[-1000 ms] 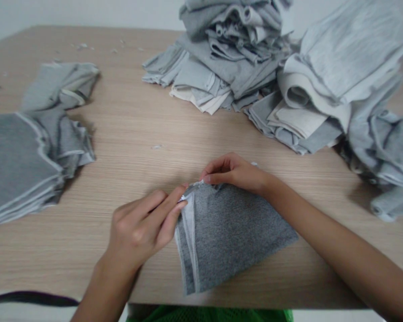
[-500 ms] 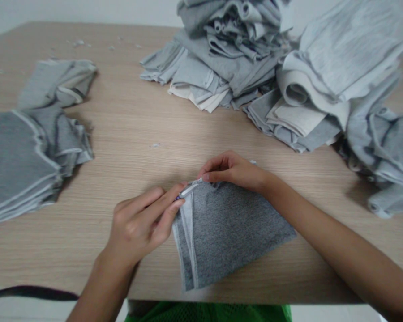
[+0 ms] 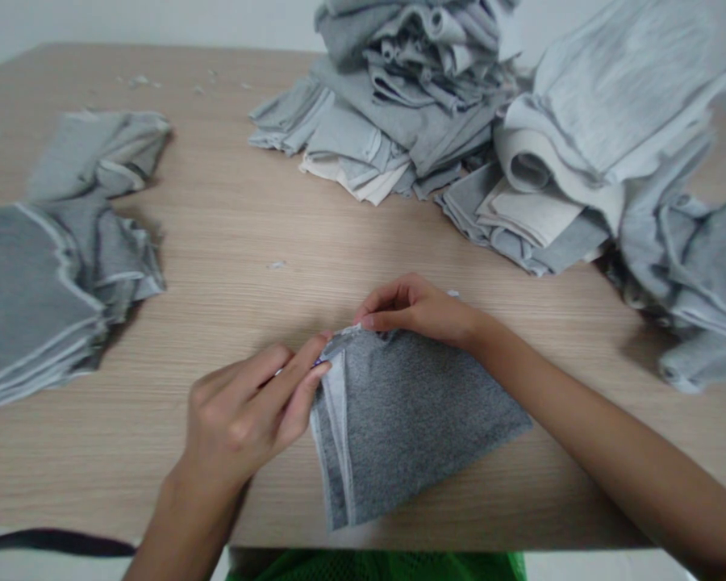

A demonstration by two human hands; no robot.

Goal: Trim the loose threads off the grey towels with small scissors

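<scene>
A dark grey piece of knit cloth [image 3: 429,411] with pale stitched edging lies on the table before me. My left hand [image 3: 254,403] is closed around a slim pointed tool [image 3: 319,361] with a bit of blue. Most of the tool is hidden by my fingers, so its exact kind does not show. Its tip side is at the cloth's upper left corner. My right hand [image 3: 405,305] pinches the cloth's top edge between thumb and fingertips, just right of the tool.
Folded grey cloth pieces [image 3: 30,298] lie at the left. Tall heaps of grey cloth [image 3: 399,113] and paler cloth [image 3: 617,97] stand at the back and right. White scraps [image 3: 277,265] dot the wooden table [image 3: 218,202]. A black strap [image 3: 54,542] shows at lower left.
My left hand has drawn back slightly to the lower left with the tool, and less of the blade shows. The right hand keeps its pinch on the cloth edge.
</scene>
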